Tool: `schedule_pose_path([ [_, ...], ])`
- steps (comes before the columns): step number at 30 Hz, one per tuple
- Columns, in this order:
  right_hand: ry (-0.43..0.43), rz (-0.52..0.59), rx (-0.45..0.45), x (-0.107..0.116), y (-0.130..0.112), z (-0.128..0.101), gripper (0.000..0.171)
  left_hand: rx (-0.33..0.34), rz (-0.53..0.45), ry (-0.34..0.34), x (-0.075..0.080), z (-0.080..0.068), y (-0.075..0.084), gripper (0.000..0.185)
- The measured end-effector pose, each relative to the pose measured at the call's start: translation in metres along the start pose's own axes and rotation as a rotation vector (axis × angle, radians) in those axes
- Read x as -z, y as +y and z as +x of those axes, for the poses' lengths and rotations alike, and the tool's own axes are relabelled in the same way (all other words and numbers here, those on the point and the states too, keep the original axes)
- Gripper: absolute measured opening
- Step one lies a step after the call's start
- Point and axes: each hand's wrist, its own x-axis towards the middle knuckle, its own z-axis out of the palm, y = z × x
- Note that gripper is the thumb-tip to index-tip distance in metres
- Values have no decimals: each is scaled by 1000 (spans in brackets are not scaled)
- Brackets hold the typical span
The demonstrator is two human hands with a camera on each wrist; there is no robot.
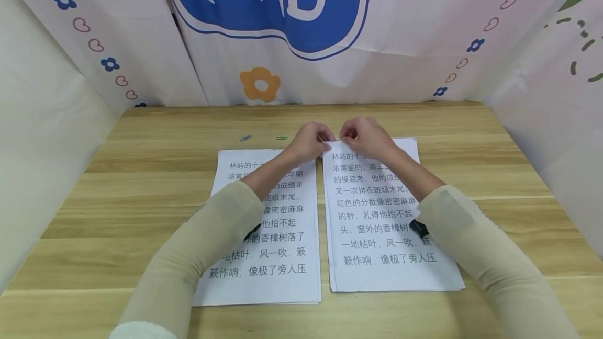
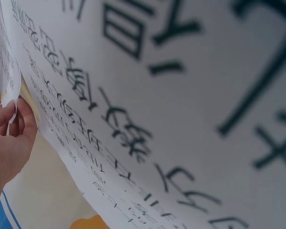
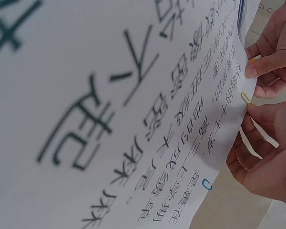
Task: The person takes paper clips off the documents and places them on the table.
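Observation:
Both hands meet at the top edge of the right-hand stack of printed sheets (image 1: 377, 276). My left hand (image 1: 311, 140) pinches the stack's top left corner between thumb and fingers. Just beside it, my right hand (image 1: 369, 137) pinches a yellow paper clip (image 3: 246, 98) at the top edge, its loop lying over the front page. Further right along that edge sits a blue paper clip (image 3: 207, 184), hidden behind the right hand and forearm in the head view. From the left wrist, the sheet corner (image 2: 12, 90) shows bent up between the fingers.
A second printed stack (image 1: 282, 289) lies to the left, partly under the left forearm. Behind it on the wooden table (image 1: 155, 171) are a bluish paper clip (image 1: 245, 138) and a green paper clip (image 1: 281, 138). A printed cloth backdrop (image 1: 330, 82) closes off the back.

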Motion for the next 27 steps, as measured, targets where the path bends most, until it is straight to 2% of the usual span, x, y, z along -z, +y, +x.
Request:
schedule_pose_path([
  [7, 15, -65, -12, -1, -5, 0, 15, -1, -12, 0, 0, 0, 0, 15],
  [15, 34, -59, -55, -2, -8, 0, 18, 3, -3, -3, 0, -1, 0, 16],
  [27, 47, -71, -57, -6, -7, 0, 19, -2, 15, -7, 0, 0, -1, 15],
])
